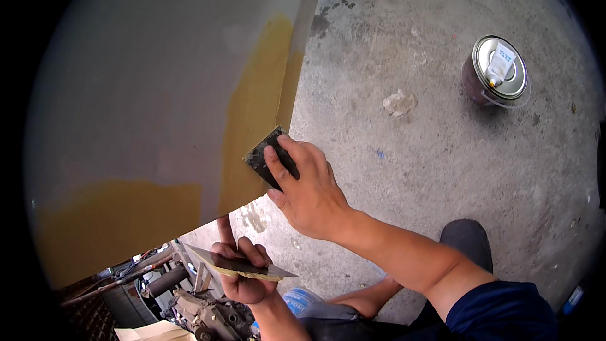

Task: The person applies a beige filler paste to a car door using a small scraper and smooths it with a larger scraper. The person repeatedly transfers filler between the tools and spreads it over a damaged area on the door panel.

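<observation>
My right hand (309, 183) grips a black spreader (257, 159) with fingers laid along it. Its edge meets the yellow filler (255, 88) near the corner of a large grey panel (145, 76). The filler runs up the panel's right edge, with another patch (120, 208) along the lower edge. Below that corner, my left hand (246, 284) is closed on a thin flat plate (207, 256) held roughly level, yellow filler clinging along its near side. One left finger points up toward the panel's lower edge.
On the concrete floor (391, 158) at the right stands a lidded metal can (470, 82) with a white tube (502, 60) lying on it. A pale patch (399, 102) marks the floor. Dirty machinery (214, 312), a blue-and-white container (300, 300) and cardboard (154, 331) sit below the panel.
</observation>
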The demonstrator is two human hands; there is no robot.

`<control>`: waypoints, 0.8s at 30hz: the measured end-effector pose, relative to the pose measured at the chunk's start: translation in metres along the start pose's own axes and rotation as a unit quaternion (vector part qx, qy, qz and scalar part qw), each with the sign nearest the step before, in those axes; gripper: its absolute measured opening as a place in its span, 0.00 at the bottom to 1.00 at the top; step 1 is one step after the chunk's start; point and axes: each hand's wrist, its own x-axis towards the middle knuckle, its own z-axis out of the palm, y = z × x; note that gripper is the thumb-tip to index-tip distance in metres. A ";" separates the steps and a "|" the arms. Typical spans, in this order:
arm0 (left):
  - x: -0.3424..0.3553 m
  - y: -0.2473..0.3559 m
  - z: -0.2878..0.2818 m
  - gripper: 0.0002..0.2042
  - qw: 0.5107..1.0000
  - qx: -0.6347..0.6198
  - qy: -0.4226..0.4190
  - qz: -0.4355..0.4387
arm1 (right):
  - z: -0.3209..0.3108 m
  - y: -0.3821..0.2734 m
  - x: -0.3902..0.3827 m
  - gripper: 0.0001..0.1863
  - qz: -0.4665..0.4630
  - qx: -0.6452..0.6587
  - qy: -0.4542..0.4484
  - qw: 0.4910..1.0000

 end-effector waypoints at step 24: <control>-0.052 0.022 0.021 0.21 0.996 -0.059 0.069 -0.001 | -0.064 0.010 -0.076 0.21 -0.145 0.231 -0.212 0.938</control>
